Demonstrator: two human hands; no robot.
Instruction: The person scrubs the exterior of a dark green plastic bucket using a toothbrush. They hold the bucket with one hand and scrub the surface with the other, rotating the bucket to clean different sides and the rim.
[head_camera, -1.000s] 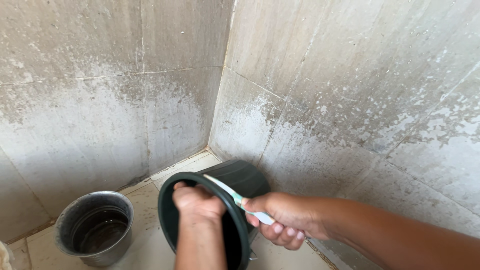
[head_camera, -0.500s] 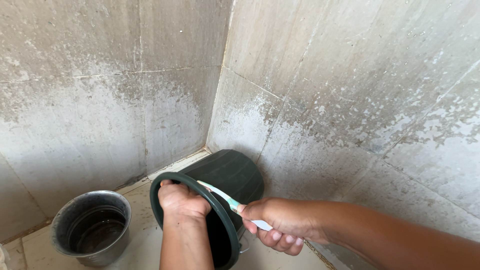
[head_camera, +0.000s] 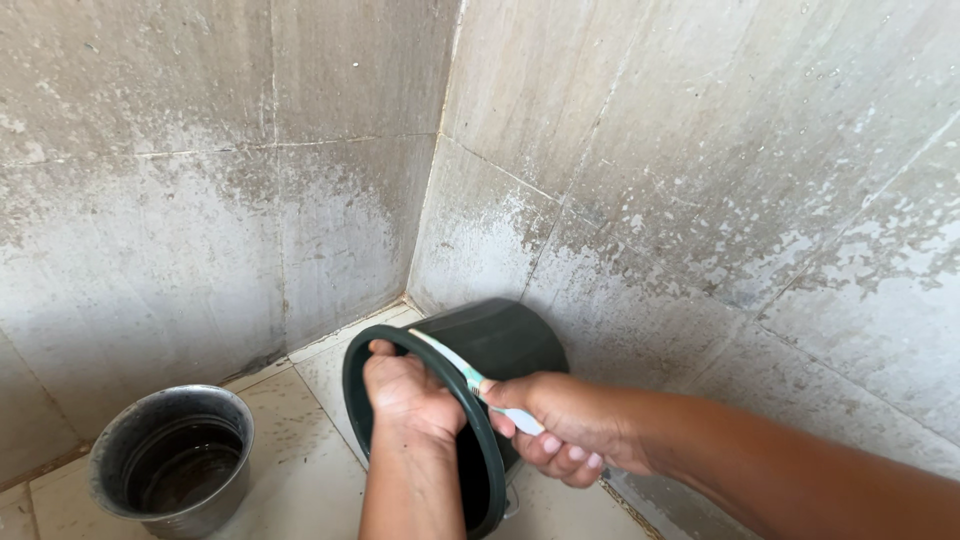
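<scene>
two bare hands at work, nearest the camera. left hand (head_camera: 408, 397) inside the mouth of a dark green bucket (head_camera: 500, 345), fingers curled over its upper rim. right hand (head_camera: 560, 425) closed round the white handle of a green-and-white toothbrush (head_camera: 470, 380), fingers pressed together, brush head laid across the rim. bucket tipped on its side, above the tiled floor (head_camera: 300, 470), mouth toward the camera. grey metal pot (head_camera: 170, 465) holding dark water, well apart at left. stained tiled walls (head_camera: 650, 150) meeting in a corner behind.
</scene>
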